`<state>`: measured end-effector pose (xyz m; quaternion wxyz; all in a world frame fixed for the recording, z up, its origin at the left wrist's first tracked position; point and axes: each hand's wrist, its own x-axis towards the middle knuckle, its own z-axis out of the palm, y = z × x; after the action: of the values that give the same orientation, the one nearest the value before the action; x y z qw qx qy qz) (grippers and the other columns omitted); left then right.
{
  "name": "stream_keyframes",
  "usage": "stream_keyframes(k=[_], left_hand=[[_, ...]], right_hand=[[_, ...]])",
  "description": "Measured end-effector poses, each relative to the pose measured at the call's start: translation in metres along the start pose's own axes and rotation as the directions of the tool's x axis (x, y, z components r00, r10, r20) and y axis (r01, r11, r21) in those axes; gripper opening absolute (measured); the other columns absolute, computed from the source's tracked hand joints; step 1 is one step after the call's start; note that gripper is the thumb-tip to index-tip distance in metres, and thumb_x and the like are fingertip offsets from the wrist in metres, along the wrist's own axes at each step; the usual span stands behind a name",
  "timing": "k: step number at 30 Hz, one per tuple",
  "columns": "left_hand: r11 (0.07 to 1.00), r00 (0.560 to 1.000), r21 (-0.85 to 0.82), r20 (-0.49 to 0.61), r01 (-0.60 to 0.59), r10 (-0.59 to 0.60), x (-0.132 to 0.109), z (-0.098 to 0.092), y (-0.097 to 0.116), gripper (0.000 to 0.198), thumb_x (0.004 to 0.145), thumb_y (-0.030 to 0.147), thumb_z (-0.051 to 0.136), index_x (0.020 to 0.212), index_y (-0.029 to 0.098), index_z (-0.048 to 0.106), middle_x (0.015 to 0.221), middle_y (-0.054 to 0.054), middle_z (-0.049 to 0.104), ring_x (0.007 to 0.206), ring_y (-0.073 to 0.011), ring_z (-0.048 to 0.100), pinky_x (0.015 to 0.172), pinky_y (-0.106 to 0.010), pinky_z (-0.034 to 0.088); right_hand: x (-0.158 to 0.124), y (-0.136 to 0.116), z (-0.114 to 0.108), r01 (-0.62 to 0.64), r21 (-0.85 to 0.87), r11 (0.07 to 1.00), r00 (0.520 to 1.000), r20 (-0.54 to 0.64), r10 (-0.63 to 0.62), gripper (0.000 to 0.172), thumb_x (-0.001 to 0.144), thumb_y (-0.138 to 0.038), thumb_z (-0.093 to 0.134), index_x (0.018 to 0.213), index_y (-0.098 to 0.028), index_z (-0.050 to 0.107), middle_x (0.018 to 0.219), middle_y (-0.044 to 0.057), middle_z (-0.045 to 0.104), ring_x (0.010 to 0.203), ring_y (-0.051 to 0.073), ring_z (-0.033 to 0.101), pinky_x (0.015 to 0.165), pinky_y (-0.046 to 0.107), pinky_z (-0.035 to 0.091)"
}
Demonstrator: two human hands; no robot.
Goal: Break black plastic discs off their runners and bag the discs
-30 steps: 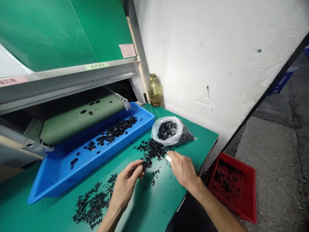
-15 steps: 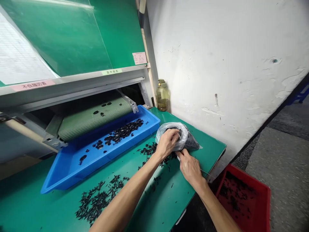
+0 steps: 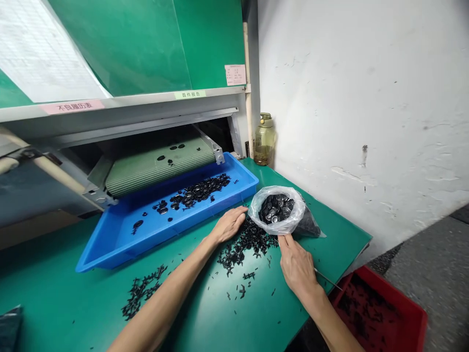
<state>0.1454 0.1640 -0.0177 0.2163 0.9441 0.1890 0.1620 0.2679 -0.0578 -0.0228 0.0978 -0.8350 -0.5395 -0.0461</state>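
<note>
A clear plastic bag (image 3: 298,220) lies on the green table with its mouth rolled wide, full of round black discs (image 3: 276,209). My left hand (image 3: 230,224) rests palm down to the left of the bag, fingers stretched, fingertips close to the rim. Beneath and beside it spreads a heap of small black branched scraps (image 3: 244,244). My right hand (image 3: 298,264) is closed at the front of the bag, its fingertips at the lower rim. From it a thin metal rod (image 3: 328,278) sticks out to the right; most of the rod is hidden by the hand.
A blue tray (image 3: 120,259) holds more black discs and scraps below a green conveyor belt (image 3: 157,168). Another scrap pile (image 3: 141,293) lies near my left forearm. A yellowish bottle (image 3: 264,139) stands by the white wall. A red bin (image 3: 406,313) sits off the table's right edge.
My left hand has come out of the bag's mouth and moved left onto the table beside it. The right hand stays at the bag's front. The view has shifted.
</note>
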Motion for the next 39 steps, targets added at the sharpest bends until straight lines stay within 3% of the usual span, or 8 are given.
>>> stream_keyframes(k=[5, 10, 14, 18, 23, 31, 36, 39], left_hand=[[0.988, 0.976, -0.074, 0.163, -0.134, 0.144, 0.009, 0.007, 0.022, 0.041, 0.1, 0.035, 0.029, 0.126, 0.023, 0.058, 0.143, -0.006, 0.053, 0.133, -0.0222, 0.046, 0.115, -0.045, 0.028], [0.971, 0.938, -0.171, 0.277, -0.166, 0.209, -0.023, -0.006, 0.035, 0.037, 0.1, 0.033, 0.033, 0.13, 0.027, 0.055, 0.145, -0.004, 0.051, 0.134, -0.0191, 0.045, 0.118, -0.046, 0.019], [0.961, 0.921, -0.23, 0.319, -0.154, 0.224, -0.045, -0.023, 0.039, 0.034, 0.099, 0.034, 0.039, 0.125, 0.028, 0.059, 0.134, -0.002, 0.062, 0.127, -0.0177, 0.053, 0.117, -0.042, 0.025], [0.97, 0.952, -0.21, 0.251, -0.124, 0.176, -0.043, -0.028, 0.039, 0.036, 0.1, 0.03, 0.034, 0.123, 0.024, 0.061, 0.131, -0.005, 0.064, 0.127, -0.0189, 0.053, 0.111, -0.04, 0.036], [0.981, 0.956, -0.138, 0.238, -0.14, 0.17, -0.036, -0.017, 0.044, 0.035, 0.098, 0.028, 0.036, 0.123, 0.024, 0.061, 0.133, -0.006, 0.062, 0.13, -0.0198, 0.05, 0.113, -0.044, 0.031], [0.998, 0.978, -0.002, 0.196, -0.065, 0.065, -0.084, -0.017, 0.054, 0.043, 0.1, 0.036, 0.032, 0.138, 0.023, 0.048, 0.144, -0.01, 0.051, 0.14, -0.0256, 0.035, 0.115, -0.054, 0.019], [0.997, 0.984, 0.055, 0.176, -0.048, 0.038, -0.112, -0.024, 0.049, 0.043, 0.1, 0.04, 0.035, 0.139, 0.027, 0.047, 0.148, -0.008, 0.047, 0.142, -0.0264, 0.031, 0.116, -0.053, 0.019], [0.998, 1.0, 0.065, -0.003, -0.011, 0.011, -0.133, -0.032, 0.05, 0.039, 0.1, 0.033, 0.036, 0.135, 0.025, 0.05, 0.138, -0.009, 0.056, 0.132, -0.0247, 0.045, 0.112, -0.049, 0.03]], right_hand=[[0.006, -0.016, -0.003, 0.064, -0.013, 0.998, 0.997, 0.039, -0.064, 0.059, 0.085, 0.004, 0.032, 0.138, -0.014, 0.049, 0.135, 0.015, 0.055, 0.092, 0.024, 0.066, 0.067, 0.031, 0.055], [0.003, -0.022, -0.003, 0.18, 0.056, 0.982, 0.979, 0.086, -0.184, 0.063, 0.083, 0.003, 0.032, 0.139, -0.02, 0.049, 0.141, 0.009, 0.052, 0.104, 0.022, 0.062, 0.078, 0.031, 0.054], [-0.003, -0.016, -0.01, 0.254, 0.111, 0.961, 0.96, 0.094, -0.265, 0.059, 0.086, 0.0, 0.034, 0.135, -0.027, 0.052, 0.141, 0.002, 0.052, 0.108, 0.016, 0.06, 0.082, 0.025, 0.051], [-0.008, -0.009, -0.017, 0.151, 0.074, 0.986, 0.985, 0.074, -0.156, 0.045, 0.092, -0.004, 0.034, 0.126, -0.021, 0.056, 0.123, 0.007, 0.059, 0.087, 0.015, 0.065, 0.062, 0.023, 0.047], [-0.002, -0.006, -0.013, -0.02, -0.019, 1.0, 0.998, 0.057, 0.021, 0.039, 0.094, -0.006, 0.034, 0.126, -0.014, 0.055, 0.102, 0.011, 0.058, 0.069, 0.017, 0.064, 0.051, 0.026, 0.039], [-0.014, -0.035, -0.018, 0.138, 0.031, 0.99, 0.983, 0.121, -0.141, 0.044, 0.094, -0.01, 0.041, 0.132, -0.026, 0.054, 0.096, 0.005, 0.057, 0.068, 0.013, 0.062, 0.052, 0.024, 0.036], [-0.019, -0.052, -0.025, 0.299, 0.092, 0.95, 0.94, 0.14, -0.31, 0.042, 0.094, -0.012, 0.042, 0.132, -0.026, 0.055, 0.095, 0.004, 0.059, 0.069, 0.013, 0.061, 0.055, 0.024, 0.037], [-0.009, -0.049, -0.027, 0.291, 0.08, 0.953, 0.94, 0.162, -0.301, 0.042, 0.094, -0.013, 0.042, 0.132, -0.025, 0.055, 0.095, 0.005, 0.061, 0.068, 0.015, 0.061, 0.055, 0.025, 0.038]])
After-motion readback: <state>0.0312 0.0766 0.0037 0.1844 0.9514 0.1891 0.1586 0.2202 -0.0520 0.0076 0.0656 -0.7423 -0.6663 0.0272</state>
